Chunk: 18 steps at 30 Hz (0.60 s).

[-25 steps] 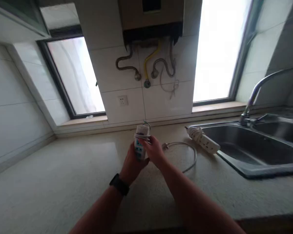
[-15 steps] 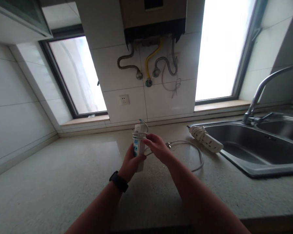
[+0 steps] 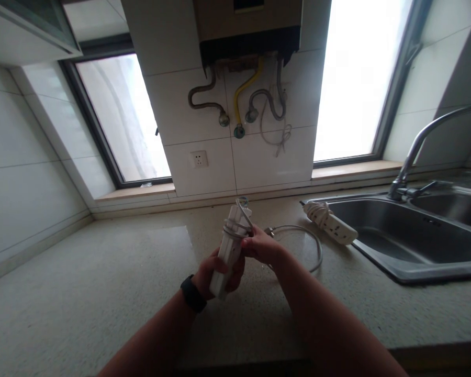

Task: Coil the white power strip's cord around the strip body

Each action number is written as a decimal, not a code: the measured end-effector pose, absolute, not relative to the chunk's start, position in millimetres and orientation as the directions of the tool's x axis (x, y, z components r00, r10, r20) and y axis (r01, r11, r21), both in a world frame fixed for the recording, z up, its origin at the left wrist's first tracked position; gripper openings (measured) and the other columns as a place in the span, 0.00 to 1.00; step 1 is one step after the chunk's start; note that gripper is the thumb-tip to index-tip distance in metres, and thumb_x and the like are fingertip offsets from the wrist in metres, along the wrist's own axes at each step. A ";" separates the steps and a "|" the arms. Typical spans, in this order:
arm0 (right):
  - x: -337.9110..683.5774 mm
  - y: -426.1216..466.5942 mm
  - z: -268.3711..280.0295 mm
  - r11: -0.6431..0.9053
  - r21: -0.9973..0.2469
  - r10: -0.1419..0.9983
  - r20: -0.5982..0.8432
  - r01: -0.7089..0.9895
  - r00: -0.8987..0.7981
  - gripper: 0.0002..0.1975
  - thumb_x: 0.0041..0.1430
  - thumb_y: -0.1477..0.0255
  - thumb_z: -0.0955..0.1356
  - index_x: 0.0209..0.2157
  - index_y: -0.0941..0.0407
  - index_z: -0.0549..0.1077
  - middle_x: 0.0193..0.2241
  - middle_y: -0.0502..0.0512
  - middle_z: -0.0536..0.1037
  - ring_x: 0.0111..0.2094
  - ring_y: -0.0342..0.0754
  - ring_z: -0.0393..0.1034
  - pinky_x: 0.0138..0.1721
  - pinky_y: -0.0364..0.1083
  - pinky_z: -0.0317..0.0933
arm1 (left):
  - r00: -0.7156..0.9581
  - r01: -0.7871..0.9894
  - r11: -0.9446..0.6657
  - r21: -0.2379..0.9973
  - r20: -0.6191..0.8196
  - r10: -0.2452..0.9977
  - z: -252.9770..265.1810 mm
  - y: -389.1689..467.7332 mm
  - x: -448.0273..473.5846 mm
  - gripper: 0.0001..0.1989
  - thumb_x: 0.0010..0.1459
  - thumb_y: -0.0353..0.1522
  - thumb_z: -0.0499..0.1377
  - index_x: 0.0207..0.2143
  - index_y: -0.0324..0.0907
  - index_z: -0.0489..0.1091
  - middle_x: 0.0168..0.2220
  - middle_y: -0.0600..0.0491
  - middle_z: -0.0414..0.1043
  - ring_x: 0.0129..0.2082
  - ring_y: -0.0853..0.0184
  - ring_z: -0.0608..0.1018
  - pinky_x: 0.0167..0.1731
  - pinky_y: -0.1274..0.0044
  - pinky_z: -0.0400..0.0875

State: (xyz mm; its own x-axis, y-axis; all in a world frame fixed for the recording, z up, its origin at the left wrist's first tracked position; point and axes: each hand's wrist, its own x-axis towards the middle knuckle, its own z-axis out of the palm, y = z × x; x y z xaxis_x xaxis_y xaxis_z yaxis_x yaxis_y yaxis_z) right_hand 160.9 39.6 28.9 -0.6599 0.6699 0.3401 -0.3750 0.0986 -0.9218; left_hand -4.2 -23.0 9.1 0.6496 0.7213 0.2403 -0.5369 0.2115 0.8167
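A white power strip (image 3: 231, 246), tilted and wound with its cord (image 3: 298, 241), is gripped at its lower end by the left hand (image 3: 215, 272); the cord is pinched beside it by the right hand (image 3: 261, 246). A second power strip (image 3: 332, 224) is laid at the worktop's (image 3: 82, 293) far edge, against the sink (image 3: 416, 246) rim.

One head-worn view looks forward and down across the counter (image 3: 82, 293) from close above it, facing the tiled wall (image 3: 259, 157) and windows (sink (image 3: 416, 246) at right); both forearms reach in from the bottom edge.
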 end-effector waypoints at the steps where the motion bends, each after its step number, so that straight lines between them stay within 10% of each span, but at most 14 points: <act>1: 160.5 39.5 28.4 0.094 -0.923 0.685 0.331 -0.373 -0.649 0.26 0.40 0.58 0.79 0.38 0.57 0.73 0.28 0.52 0.75 0.27 0.44 0.67 0.26 0.41 0.60 | 0.677 -0.537 0.253 0.805 0.231 0.699 9.8 -22.7 -4.9 0.19 0.41 0.32 0.60 0.39 0.38 0.69 0.27 0.54 0.64 0.18 0.72 0.66 0.12 0.82 0.61; 5: 156.9 38.4 30.1 0.105 -0.918 0.738 0.329 -0.382 -0.588 0.21 0.44 0.59 0.78 0.36 0.57 0.73 0.24 0.49 0.73 0.22 0.42 0.65 0.22 0.39 0.59 | 0.673 -0.521 0.239 0.819 0.223 0.705 15.0 -20.8 -6.5 0.19 0.45 0.36 0.61 0.40 0.36 0.71 0.29 0.51 0.67 0.23 0.68 0.71 0.18 0.79 0.66; 11: 151.3 47.3 35.9 0.332 -0.884 0.830 0.439 -0.329 -0.344 0.17 0.49 0.60 0.75 0.32 0.58 0.72 0.22 0.48 0.72 0.21 0.43 0.64 0.22 0.41 0.58 | 0.376 -0.161 -0.210 0.964 0.257 0.890 24.2 -12.9 -22.9 0.28 0.57 0.37 0.63 0.58 0.42 0.63 0.50 0.42 0.72 0.45 0.57 0.77 0.45 0.66 0.70; 18: 133.6 46.4 29.2 0.509 -0.861 0.860 0.509 0.023 0.028 0.21 0.47 0.61 0.76 0.39 0.60 0.77 0.34 0.57 0.80 0.36 0.52 0.73 0.39 0.48 0.65 | 0.188 0.512 -0.592 0.622 0.592 0.784 -5.6 4.8 -13.7 0.52 0.45 0.37 0.72 0.66 0.43 0.46 0.61 0.37 0.61 0.59 0.47 0.68 0.57 0.55 0.63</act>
